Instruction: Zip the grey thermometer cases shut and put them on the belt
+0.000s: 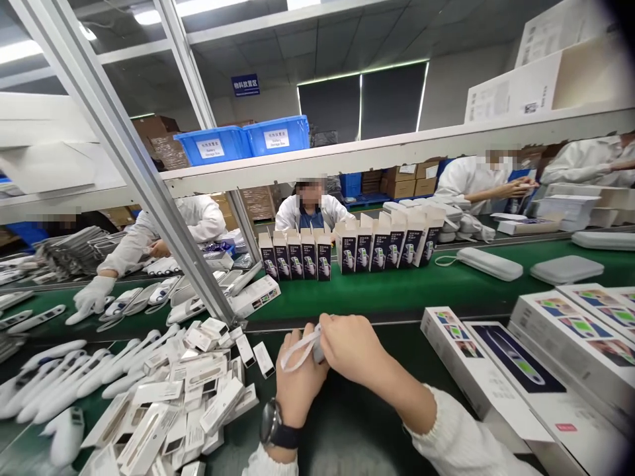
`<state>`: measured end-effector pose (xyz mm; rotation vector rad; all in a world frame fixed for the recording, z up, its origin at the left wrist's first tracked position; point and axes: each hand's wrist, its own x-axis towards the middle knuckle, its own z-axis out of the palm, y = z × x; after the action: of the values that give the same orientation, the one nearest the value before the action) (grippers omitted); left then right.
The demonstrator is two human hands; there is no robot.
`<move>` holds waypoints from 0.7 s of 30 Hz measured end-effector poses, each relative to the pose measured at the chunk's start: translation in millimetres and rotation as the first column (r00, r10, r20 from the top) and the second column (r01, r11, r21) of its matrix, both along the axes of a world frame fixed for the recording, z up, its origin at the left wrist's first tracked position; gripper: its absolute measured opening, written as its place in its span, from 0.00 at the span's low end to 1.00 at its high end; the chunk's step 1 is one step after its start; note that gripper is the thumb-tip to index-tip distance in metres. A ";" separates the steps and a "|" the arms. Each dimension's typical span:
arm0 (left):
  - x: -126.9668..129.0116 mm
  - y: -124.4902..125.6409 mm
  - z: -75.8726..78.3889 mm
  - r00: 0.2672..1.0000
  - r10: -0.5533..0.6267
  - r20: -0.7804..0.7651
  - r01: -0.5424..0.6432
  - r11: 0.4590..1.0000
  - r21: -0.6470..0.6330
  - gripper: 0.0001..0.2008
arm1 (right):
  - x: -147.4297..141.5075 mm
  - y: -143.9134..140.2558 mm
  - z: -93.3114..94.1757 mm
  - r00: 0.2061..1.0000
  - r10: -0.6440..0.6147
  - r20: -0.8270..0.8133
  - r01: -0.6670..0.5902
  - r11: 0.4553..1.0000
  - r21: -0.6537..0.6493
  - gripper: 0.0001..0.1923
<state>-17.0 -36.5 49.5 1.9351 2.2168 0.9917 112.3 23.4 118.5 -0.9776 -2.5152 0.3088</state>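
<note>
My left hand (296,383), with a black watch on the wrist, and my right hand (350,347) meet over the green mat near the front of the bench. Together they hold a small grey-white item with a white strap loop (299,352) hanging from it; the item itself is mostly hidden by my fingers. A heap of small white boxes (196,390) lies just left of my hands. White handheld devices (64,380) lie in a row further left.
Flat printed cartons (496,360) are stacked at the right. Upright open boxes (347,248) stand in a row on the green conveyor (397,287). A slanted metal post (149,178) crosses the left. Other people in white coats work across the belt; a gloved hand (92,297) reaches in at left.
</note>
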 end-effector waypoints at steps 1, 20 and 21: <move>-1.0 1.8 -1.1 0.996 0.026 0.088 -0.025 1.000 -0.011 0.13 | -1.8 5.1 -4.2 0.994 0.027 -0.105 -0.030 0.999 -0.025 0.09; -19.0 43.5 -66.1 0.441 0.067 0.895 -0.104 0.994 -0.023 0.30 | 18.0 162.1 -141.9 0.725 -0.533 -0.436 0.228 0.783 -0.578 0.34; -16.0 43.0 -65.9 0.454 0.054 0.889 -0.093 0.996 -0.013 0.29 | 26.3 167.1 -143.4 0.709 -0.569 -0.416 0.328 0.789 -0.519 0.35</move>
<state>-33.0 6.6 -16.4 0.8618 1.5965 1.5732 138.7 190.4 -25.0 -1.3982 -1.6235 0.8525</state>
